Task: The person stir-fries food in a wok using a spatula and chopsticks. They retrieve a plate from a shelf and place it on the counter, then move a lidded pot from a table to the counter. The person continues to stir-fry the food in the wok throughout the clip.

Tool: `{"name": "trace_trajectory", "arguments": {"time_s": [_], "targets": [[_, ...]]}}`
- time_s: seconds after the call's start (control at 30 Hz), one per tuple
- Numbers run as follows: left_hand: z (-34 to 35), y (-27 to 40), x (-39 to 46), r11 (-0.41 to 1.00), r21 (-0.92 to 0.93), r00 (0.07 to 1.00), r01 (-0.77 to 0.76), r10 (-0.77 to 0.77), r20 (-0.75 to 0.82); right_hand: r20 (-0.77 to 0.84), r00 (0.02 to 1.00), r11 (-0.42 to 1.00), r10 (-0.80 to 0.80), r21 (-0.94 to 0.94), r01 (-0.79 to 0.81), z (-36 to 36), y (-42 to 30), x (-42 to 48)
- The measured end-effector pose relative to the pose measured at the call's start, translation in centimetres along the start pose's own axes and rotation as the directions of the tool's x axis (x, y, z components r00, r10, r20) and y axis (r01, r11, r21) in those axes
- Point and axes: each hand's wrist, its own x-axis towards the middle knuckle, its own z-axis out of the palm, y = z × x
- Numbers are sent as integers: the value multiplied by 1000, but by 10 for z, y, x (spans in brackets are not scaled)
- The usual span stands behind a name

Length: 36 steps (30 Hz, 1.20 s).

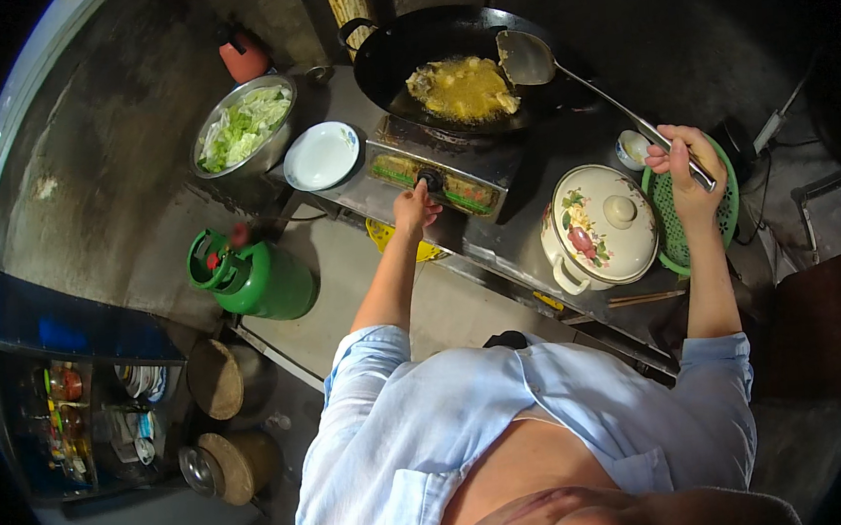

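My left hand [417,208] has its fingers on the black knob [430,180] at the front of a gas stove [450,162]. On the stove rests a large black wok [392,63], with yellowish food [463,90] frying in bubbling oil. My right hand [688,163] grips the metal handle of a wok spatula [527,57]. The spatula's blade is over the wok, at the right side of the food. Just left of the stove lies a white plate [322,156]. Beyond it, a metal bowl [283,126] holds chopped leafy greens [244,127].
A lidded floral enamel pot [601,224], a green plastic basket [727,197], a small bowl [633,149] and chopsticks [646,298] are at the right. On the floor at left stands a green gas cylinder [268,280]. A yellow basket [382,236] shows below the counter.
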Motion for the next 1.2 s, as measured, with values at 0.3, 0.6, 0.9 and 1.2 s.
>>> {"name": "trace_trajectory", "arguments": {"time_s": [0.3, 0.6, 0.9, 1.2], "targets": [[0, -2, -5, 997, -67, 999, -43, 45, 26, -4, 999, 999, 46, 13, -46, -3, 6, 1], [-12, -39, -78, 959, -243, 958, 147, -76, 277, 58, 989, 990, 135, 25, -137, 22, 17, 14], [-64, -76, -157, 894, -400, 974, 204, -146, 170, 46, 998, 999, 49, 12, -50, 44, 21, 23], [-98, -101, -193, 869, -458, 982, 186, -182, 53, 181, 957, 938, -226, -224, 264, 55, 15, 38]]}}
